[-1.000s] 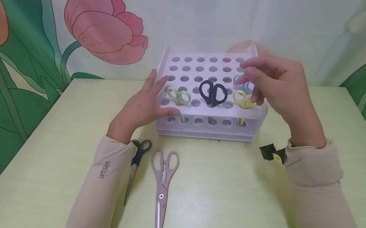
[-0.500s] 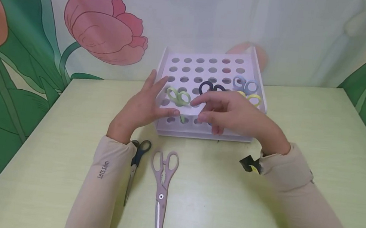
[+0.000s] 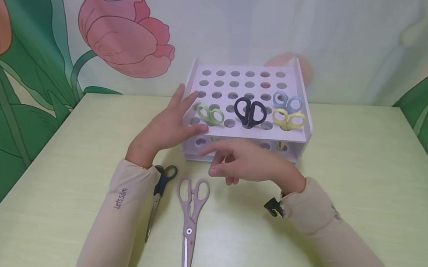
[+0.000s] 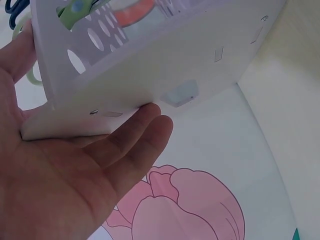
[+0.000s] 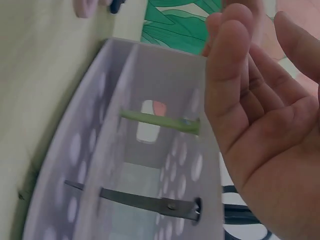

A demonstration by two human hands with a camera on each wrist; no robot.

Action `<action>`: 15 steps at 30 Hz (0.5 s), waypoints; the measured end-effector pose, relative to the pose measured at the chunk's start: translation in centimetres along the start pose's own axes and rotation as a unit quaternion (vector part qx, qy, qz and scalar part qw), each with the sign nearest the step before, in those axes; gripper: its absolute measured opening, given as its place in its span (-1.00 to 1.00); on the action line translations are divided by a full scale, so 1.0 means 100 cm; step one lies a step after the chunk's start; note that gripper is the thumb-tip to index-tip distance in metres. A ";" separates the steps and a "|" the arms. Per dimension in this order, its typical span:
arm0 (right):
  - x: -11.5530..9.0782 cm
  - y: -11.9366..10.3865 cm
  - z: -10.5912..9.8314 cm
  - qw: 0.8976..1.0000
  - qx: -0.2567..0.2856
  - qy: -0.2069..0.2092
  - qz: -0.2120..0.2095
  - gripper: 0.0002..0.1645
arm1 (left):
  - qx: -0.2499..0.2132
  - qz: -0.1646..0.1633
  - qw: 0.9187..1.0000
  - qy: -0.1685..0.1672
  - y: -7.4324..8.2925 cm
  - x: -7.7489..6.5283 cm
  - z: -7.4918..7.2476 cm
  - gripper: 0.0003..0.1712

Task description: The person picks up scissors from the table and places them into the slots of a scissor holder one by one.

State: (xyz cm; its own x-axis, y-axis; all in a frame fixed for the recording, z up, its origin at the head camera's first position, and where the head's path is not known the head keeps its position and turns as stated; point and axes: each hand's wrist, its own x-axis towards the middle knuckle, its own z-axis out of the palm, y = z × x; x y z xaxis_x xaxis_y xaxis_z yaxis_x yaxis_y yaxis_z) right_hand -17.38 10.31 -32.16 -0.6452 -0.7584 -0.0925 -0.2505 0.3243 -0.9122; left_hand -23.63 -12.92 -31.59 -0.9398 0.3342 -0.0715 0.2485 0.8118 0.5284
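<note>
A white rack (image 3: 305, 127) with rows of round holes stands at the table's back. My left hand (image 3: 167, 127) grips its left side, thumb at the front edge and fingers along the outer side panel (image 4: 165, 70). Green scissors (image 3: 210, 114), black-handled scissors (image 3: 250, 112), yellow scissors (image 3: 288, 119) and light blue scissors (image 3: 287, 101) stand in the holes, handles up. My right hand (image 3: 248, 161) hovers before the rack with loosely bent fingers, holding nothing. Below it lie pink scissors (image 3: 190, 219); dark-handled scissors (image 3: 160, 189) lie beside them, near my left sleeve.
The pale table (image 3: 353, 167) extends on both sides of the rack. Close behind it hangs a cloth backdrop (image 3: 227, 20) printed with tulips and leaves. Inside the rack, the black-handled scissors' blades (image 5: 140, 200) pass down through the lower shelf.
My right hand has moved from above the yellow and blue scissors leftward and toward me, to the rack's front. The left hand has kept its place on the rack.
</note>
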 end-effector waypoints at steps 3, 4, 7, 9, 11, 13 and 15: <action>0.004 0.003 0.003 1.000 -0.003 -0.004 0.005 -0.47 | 0.003 0.011 1.000 0.000 -0.001 0.000 -0.002 0.01; 0.005 0.004 0.004 1.000 -0.004 -0.006 0.007 -0.47 | 0.002 0.016 1.000 0.001 -0.001 0.000 -0.002 -0.01; 0.008 0.007 0.008 1.000 -0.015 -0.012 0.016 -0.47 | -0.006 0.030 1.000 0.000 -0.003 -0.001 -0.004 -0.09; 0.010 0.010 0.011 0.999 -0.018 -0.017 0.022 -0.47 | -0.014 0.038 0.999 -0.002 -0.004 -0.002 -0.005 -0.13; 0.012 0.014 0.014 0.999 -0.030 -0.020 0.025 -0.47 | -0.022 0.045 0.999 -0.003 -0.004 -0.003 -0.005 -0.17; 0.015 0.019 0.017 0.999 -0.041 -0.022 0.028 -0.48 | -0.025 0.053 0.998 -0.005 -0.005 -0.004 -0.004 -0.20; 0.017 0.023 0.019 0.998 -0.053 -0.021 0.031 -0.47 | -0.024 0.062 0.998 -0.002 -0.006 -0.003 -0.004 -0.24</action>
State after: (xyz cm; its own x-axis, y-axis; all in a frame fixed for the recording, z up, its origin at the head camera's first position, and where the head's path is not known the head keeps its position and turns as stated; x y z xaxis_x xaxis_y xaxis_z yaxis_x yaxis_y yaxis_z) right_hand -17.73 8.68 -35.22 -0.6319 -0.7569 -0.1667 -0.2872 0.4284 -0.8567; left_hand -23.54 -13.68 -31.57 -0.9012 0.4333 -0.0071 0.3514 0.7402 0.5733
